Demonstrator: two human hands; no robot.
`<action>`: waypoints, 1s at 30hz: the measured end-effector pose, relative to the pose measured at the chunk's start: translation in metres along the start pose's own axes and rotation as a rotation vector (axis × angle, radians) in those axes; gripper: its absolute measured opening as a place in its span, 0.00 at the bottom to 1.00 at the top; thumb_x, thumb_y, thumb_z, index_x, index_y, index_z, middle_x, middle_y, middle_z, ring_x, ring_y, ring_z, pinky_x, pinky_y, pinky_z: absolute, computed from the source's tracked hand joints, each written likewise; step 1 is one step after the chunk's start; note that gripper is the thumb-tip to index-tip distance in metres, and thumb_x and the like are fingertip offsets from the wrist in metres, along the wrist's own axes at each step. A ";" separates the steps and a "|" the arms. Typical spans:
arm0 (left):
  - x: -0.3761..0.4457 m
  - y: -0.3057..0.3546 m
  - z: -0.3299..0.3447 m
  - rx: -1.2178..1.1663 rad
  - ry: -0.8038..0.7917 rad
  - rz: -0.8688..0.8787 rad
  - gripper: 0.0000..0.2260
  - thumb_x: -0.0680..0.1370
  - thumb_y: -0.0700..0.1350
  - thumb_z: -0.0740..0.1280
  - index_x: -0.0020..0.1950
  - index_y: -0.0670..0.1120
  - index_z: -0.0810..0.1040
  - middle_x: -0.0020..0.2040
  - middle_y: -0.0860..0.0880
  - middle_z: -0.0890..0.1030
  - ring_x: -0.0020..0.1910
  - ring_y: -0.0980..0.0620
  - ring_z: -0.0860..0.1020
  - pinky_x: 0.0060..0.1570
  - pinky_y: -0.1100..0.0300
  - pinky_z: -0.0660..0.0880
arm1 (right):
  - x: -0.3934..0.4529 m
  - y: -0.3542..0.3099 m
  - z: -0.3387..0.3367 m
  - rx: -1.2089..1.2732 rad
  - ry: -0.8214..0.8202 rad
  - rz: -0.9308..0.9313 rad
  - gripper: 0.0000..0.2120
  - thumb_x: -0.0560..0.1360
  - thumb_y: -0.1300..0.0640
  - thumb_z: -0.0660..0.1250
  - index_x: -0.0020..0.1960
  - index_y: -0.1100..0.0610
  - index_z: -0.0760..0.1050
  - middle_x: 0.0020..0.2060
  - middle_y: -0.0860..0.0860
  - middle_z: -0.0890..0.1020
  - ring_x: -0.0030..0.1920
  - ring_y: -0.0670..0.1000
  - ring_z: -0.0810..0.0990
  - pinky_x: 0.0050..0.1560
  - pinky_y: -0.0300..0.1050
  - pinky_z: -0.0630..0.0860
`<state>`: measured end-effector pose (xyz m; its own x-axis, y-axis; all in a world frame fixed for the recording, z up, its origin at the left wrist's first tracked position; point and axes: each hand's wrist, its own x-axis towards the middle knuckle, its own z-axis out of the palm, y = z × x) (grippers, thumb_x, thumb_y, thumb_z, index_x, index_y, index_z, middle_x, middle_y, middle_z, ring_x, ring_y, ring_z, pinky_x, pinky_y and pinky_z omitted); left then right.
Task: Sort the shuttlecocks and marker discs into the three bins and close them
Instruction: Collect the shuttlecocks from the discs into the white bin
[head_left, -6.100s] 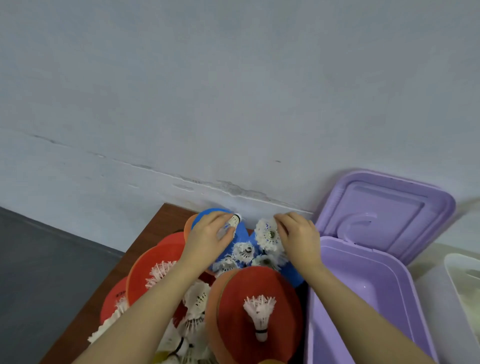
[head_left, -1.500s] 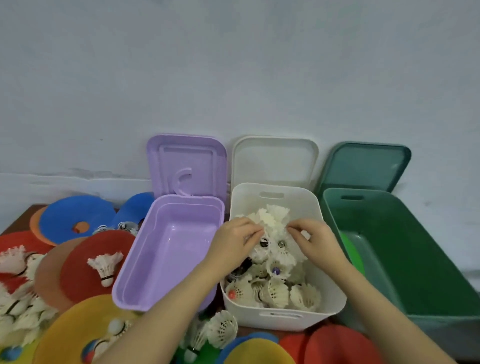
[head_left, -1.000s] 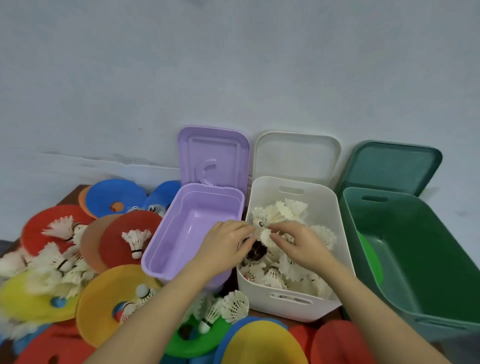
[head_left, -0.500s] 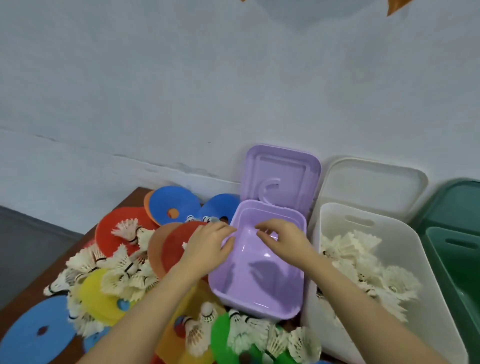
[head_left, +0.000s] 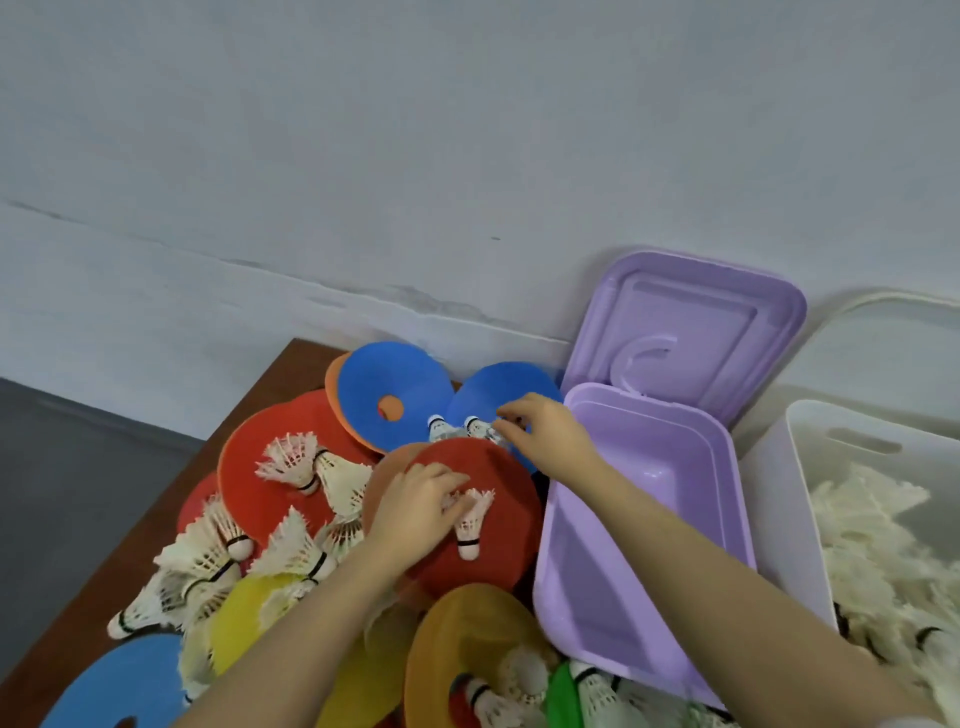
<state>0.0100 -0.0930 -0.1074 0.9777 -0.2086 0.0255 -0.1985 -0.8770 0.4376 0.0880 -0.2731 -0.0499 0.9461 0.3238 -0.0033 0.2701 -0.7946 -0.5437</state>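
While round foam discs lie heaped, fingers pinch feathers — white.

the white bin is cut off at the right edge; the left hand hides a shuttlecock's feathers.

You have just one camera, and it sits on your head. It looks forward and down, past your two arms, at the brown tabletop right in front of you. It is close, so your left hand and right hand show big in the middle. The top half of the picture is the pale wall behind the tabletop. The view leans a bit to the left: the purple bin is on the right side, and the white bin is cut off by the right edge.
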 end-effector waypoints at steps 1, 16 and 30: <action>0.003 -0.002 0.005 -0.008 -0.017 0.016 0.18 0.76 0.58 0.60 0.60 0.52 0.78 0.56 0.53 0.79 0.54 0.50 0.74 0.53 0.54 0.70 | 0.010 0.000 0.006 0.008 -0.013 0.020 0.14 0.75 0.48 0.64 0.55 0.53 0.80 0.50 0.51 0.80 0.51 0.51 0.77 0.52 0.48 0.74; 0.019 -0.035 0.018 -0.152 0.397 0.061 0.13 0.75 0.51 0.62 0.45 0.46 0.83 0.44 0.51 0.80 0.47 0.50 0.75 0.46 0.53 0.73 | 0.057 0.026 0.075 0.062 -0.106 0.321 0.17 0.76 0.44 0.62 0.57 0.53 0.77 0.49 0.55 0.81 0.53 0.58 0.77 0.46 0.48 0.73; 0.025 -0.003 -0.032 -0.304 0.574 0.159 0.13 0.77 0.49 0.63 0.52 0.44 0.83 0.55 0.47 0.80 0.54 0.54 0.74 0.55 0.58 0.72 | 0.012 0.004 0.012 0.126 0.309 -0.013 0.15 0.76 0.52 0.66 0.61 0.51 0.76 0.52 0.50 0.79 0.52 0.51 0.76 0.49 0.46 0.72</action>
<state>0.0369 -0.0817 -0.0790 0.8364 0.0120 0.5480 -0.3971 -0.6759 0.6208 0.0984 -0.2660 -0.0617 0.9574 0.1466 0.2486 0.2761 -0.7158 -0.6414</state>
